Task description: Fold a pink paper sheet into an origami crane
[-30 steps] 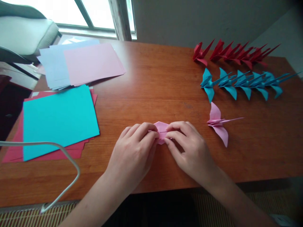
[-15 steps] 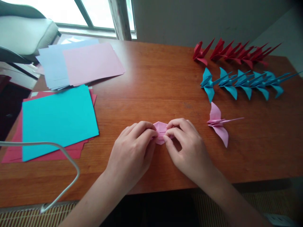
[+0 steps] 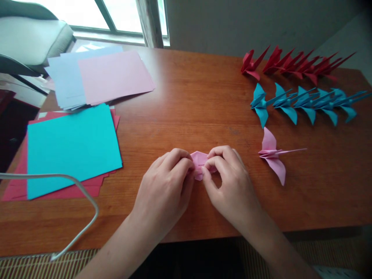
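A small folded piece of pink paper [image 3: 199, 160] lies on the wooden table [image 3: 197, 97] near its front edge. My left hand [image 3: 167, 188] pinches its left side with curled fingers. My right hand [image 3: 231, 182] pinches its right side, fingers bent over it. Most of the piece is hidden under my fingertips. A finished pink paper crane [image 3: 273, 157] lies just to the right of my right hand.
A row of blue paper cranes [image 3: 305, 102] and a row of red paper cranes [image 3: 293, 64] lie at the back right. Stacked sheets sit on the left: turquoise [image 3: 72, 147] over red, pink [image 3: 113, 75] over pale blue. A white cable [image 3: 84, 197] curves at the front left.
My fingers have drawn closer together on the pink piece, covering more of it. The view has shifted slightly, so the cranes appear a little further right.
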Available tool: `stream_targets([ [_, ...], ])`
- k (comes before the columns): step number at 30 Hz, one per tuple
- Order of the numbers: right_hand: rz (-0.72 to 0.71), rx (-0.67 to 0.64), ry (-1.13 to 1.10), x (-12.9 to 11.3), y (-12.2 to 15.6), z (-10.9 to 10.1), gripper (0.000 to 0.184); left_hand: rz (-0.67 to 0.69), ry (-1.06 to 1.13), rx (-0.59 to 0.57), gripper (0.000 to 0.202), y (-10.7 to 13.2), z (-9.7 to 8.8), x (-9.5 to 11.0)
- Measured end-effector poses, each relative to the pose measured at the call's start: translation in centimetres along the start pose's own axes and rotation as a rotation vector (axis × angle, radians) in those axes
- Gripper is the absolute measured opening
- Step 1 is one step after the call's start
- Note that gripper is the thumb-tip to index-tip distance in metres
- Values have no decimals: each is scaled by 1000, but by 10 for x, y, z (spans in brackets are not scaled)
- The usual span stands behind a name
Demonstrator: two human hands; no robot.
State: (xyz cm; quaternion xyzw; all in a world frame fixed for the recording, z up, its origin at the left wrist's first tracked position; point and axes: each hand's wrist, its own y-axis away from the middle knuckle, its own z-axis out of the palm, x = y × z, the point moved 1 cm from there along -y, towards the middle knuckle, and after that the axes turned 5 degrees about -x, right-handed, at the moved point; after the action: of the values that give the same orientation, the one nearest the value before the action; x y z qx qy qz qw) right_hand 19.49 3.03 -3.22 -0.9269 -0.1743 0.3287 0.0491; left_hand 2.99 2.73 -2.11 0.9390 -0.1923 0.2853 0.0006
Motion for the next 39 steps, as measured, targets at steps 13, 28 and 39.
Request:
stream_targets([
  [13, 18, 14, 2, -1, 0, 2, 20, -14, -17, 19, 11, -1, 1, 2],
  [28, 4, 6, 58, -3, 0, 2, 18, 7, -141, 11, 14, -1, 5, 8],
  [39, -15, 7, 59, -2, 0, 2, 17, -5, -141, 24, 12, -1, 7, 5],
])
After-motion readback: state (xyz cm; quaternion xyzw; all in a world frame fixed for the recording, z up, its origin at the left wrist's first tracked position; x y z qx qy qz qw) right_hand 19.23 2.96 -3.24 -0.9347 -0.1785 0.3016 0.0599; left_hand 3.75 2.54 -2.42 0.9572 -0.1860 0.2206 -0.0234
